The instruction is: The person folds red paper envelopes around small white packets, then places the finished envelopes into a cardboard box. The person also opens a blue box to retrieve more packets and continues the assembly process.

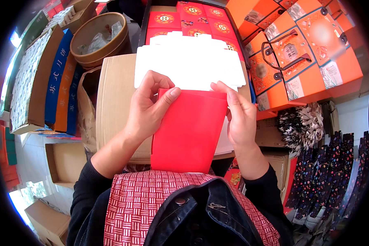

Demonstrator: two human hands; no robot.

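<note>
A bright red folded card [188, 131], taller than wide, is held up in front of my apron. My left hand [151, 104] pinches its upper left corner, thumb on the front face and curled fingers partly hidden behind. At the upper right edge, my right hand [240, 115] grips the card between thumb and fingers. A second layer or flap shows along the card's top. Just beyond both hands lies a stack of white card pieces [188, 67], resting on a brown cardboard box [115, 90].
Red boxes with round gold emblems [164, 18] sit in a tray at the back. Orange gift boxes with handles [291, 53] rise at the right, above dark floral-patterned strips [317, 176]. A round tub [100, 39] and long boxes [37, 78] stand left.
</note>
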